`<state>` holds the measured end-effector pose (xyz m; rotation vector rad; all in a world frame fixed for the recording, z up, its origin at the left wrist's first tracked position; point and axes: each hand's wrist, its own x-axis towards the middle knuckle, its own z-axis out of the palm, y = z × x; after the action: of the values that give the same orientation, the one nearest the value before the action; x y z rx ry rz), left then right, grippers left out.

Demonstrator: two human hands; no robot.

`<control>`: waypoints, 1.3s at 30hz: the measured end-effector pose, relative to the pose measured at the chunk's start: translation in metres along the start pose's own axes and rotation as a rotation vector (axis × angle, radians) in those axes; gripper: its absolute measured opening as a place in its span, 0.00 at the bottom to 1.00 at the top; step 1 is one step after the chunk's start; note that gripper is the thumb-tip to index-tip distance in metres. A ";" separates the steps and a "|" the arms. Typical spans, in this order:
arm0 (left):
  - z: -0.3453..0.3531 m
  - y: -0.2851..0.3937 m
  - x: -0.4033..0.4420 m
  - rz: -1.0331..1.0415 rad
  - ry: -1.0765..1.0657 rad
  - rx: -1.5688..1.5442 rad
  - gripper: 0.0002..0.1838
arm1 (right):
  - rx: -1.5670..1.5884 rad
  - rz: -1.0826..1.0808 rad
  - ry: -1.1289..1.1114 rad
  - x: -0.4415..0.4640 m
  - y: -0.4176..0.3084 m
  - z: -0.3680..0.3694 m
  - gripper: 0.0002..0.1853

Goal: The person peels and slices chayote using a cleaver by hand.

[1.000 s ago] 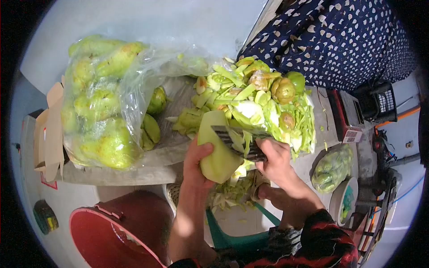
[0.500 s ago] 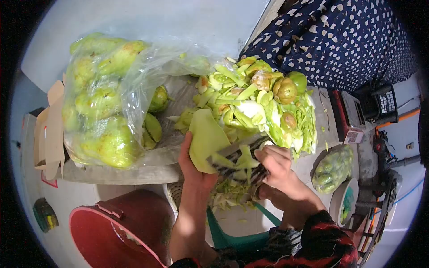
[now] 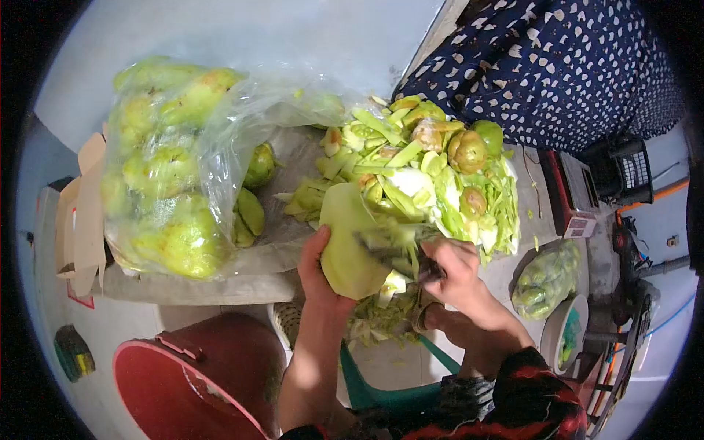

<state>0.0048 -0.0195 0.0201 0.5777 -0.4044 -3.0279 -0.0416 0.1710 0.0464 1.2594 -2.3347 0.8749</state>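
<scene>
My left hand point(image 3: 323, 275) grips a large, peeled, pale green fruit point(image 3: 350, 238), which looks like a green mango, by its lower left side. In my right hand point(image 3: 455, 271), closed in a fist, is a knife point(image 3: 431, 273). Its blade is smeared by motion and lies against the right side of the fruit. Strips of peel hang around the blade. Just beyond both hands, a heap of green and white peelings point(image 3: 411, 172) covers the bench, with a few brownish pieces on top.
A clear plastic bag of green fruit point(image 3: 165, 169) lies at the left on the bench point(image 3: 213, 286). Below it stands a red bucket point(image 3: 158, 389). Peelings point(image 3: 378, 319) lie beneath my hands. A scale point(image 3: 576, 194) and another bag point(image 3: 546, 279) are at the right.
My left hand and the fruit have shifted slightly right and down. The knife has moved along the fruit's right side, and the peel strips have changed position.
</scene>
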 end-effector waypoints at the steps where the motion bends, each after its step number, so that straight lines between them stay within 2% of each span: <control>1: -0.001 -0.002 -0.001 -0.022 0.019 -0.035 0.28 | 0.029 -0.055 0.029 0.001 -0.008 -0.005 0.16; 5: -0.008 0.000 0.000 -0.048 -0.072 -0.044 0.29 | -0.034 -0.165 0.000 0.001 -0.017 -0.012 0.15; 7: -0.009 -0.001 0.000 -0.058 -0.132 -0.075 0.29 | -0.050 -0.118 -0.024 -0.003 -0.010 -0.009 0.16; 9: -0.003 -0.001 -0.003 -0.063 -0.163 -0.067 0.29 | -0.100 0.076 -0.101 -0.007 0.005 -0.002 0.19; 11: -0.001 0.002 -0.002 -0.051 -0.191 -0.060 0.29 | -0.084 0.073 -0.089 -0.008 0.002 -0.004 0.22; 15: -0.006 0.001 -0.004 -0.103 -0.190 -0.013 0.30 | -0.059 -0.007 -0.032 0.001 -0.022 -0.014 0.17; 18: -0.006 -0.007 -0.005 -0.142 -0.188 0.025 0.32 | -0.202 0.298 -0.136 0.003 0.005 -0.004 0.13; 19: -0.006 -0.007 -0.004 -0.150 -0.190 0.051 0.33 | -0.208 0.293 -0.126 0.000 0.007 -0.005 0.13; 21: -0.002 -0.007 -0.003 -0.122 -0.174 0.067 0.31 | -0.146 0.464 -0.146 0.000 0.008 -0.004 0.13; 23: 0.007 -0.006 -0.002 -0.097 -0.019 -0.033 0.28 | -0.119 0.465 -0.144 -0.001 0.004 -0.004 0.12; 26: -0.002 -0.005 0.005 -0.052 -0.065 -0.114 0.28 | -0.065 0.453 -0.086 -0.003 0.004 -0.003 0.14; 30: -0.001 0.000 0.004 -0.039 0.019 -0.310 0.28 | -0.107 -0.075 0.028 -0.002 0.000 0.000 0.17; 32: -0.006 -0.004 0.006 0.060 0.027 -0.054 0.29 | -0.075 -0.244 0.046 0.003 -0.008 -0.001 0.12; 33: -0.011 -0.004 0.007 0.060 0.029 -0.054 0.29 | -0.073 -0.243 0.045 0.003 -0.011 0.000 0.12; 35: -0.021 -0.003 0.009 -0.009 -0.199 -0.118 0.27 | -0.096 -0.325 0.045 0.003 -0.015 0.001 0.09; 37: -0.019 -0.003 0.007 -0.015 -0.201 -0.109 0.27 | -0.087 -0.332 0.045 0.003 -0.016 0.002 0.08; 39: -0.013 -0.002 0.005 -0.021 -0.205 -0.100 0.27 | -0.087 -0.338 0.090 0.002 -0.015 0.005 0.13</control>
<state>0.0047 -0.0213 0.0056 0.2683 -0.2518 -3.1162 -0.0304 0.1605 0.0491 1.4869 -1.9881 0.6940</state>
